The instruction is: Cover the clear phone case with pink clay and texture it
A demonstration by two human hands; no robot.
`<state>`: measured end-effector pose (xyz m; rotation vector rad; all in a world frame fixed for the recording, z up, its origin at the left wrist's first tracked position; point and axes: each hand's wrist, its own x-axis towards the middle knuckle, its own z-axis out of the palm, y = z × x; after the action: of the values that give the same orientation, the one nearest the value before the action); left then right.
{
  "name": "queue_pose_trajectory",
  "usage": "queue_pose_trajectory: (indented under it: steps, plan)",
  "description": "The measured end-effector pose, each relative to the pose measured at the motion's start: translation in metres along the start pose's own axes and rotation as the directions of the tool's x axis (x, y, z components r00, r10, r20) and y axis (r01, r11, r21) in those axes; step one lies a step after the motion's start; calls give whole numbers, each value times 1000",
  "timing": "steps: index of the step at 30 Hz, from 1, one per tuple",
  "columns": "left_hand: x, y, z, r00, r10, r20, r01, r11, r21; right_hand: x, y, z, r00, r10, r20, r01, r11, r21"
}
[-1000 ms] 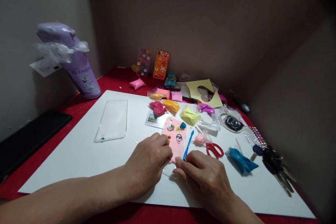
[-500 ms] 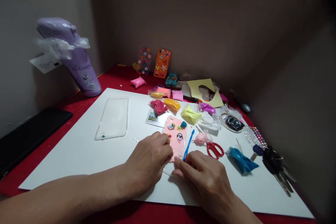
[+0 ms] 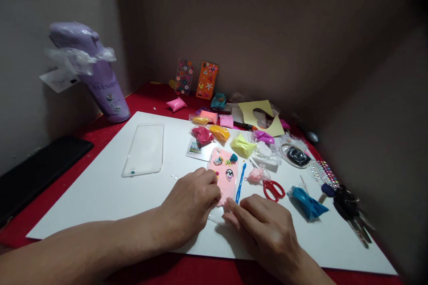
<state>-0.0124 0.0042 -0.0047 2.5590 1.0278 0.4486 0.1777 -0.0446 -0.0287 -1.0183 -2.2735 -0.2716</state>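
A phone case (image 3: 226, 189) spread with pink clay lies in front of me, with a clay eye and small coloured clay shapes on its upper part. Its lower end is bare clear plastic. My left hand (image 3: 197, 193) is closed on the case's left edge, knuckles up, with the fingertips hidden. At the lower right, my right hand (image 3: 264, 222) touches the clay with a stretched index finger, the thumb apart below it and the other fingers curled. A blue modelling tool (image 3: 240, 183) lies just right of the case.
Red-handled scissors (image 3: 274, 190), a blue clay packet (image 3: 308, 203) and keys (image 3: 354, 218) lie to the right. Several clay packets, including a yellow one (image 3: 243, 145), sit behind. A clear case (image 3: 144, 149) lies left on the white board (image 3: 90, 205). A purple bottle (image 3: 105, 84) stands back left.
My right index finger has shifted slightly right and up along the case's lower edge. The blue tool has turned a little more upright. My left hand keeps its place.
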Motion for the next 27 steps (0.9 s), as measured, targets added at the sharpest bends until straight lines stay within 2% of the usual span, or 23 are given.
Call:
queue_pose_trajectory:
  steps: [5,10,18,23,27]
  plan:
    - [-1,1,0,1000,-3,15,3,1000,9,0,-1,2,999,-33,38,35,998,-55]
    - [0,1,1,1000,-6,11,6,1000,1,0,-4,3,999,-12,44,16,997,-71]
    - [0,0,0,1000,3,16,-3,1000,6,-4,0,2,997,76,-23,-77,997,-16]
    - [-1,2,-2,1000,-4,11,4,1000,3,-4,-1,2,999,52,17,-51,997,-61]
    - [-1,2,-2,1000,-2,12,2,1000,-3,-1,-5,-2,998,61,-24,-62,996,-66]
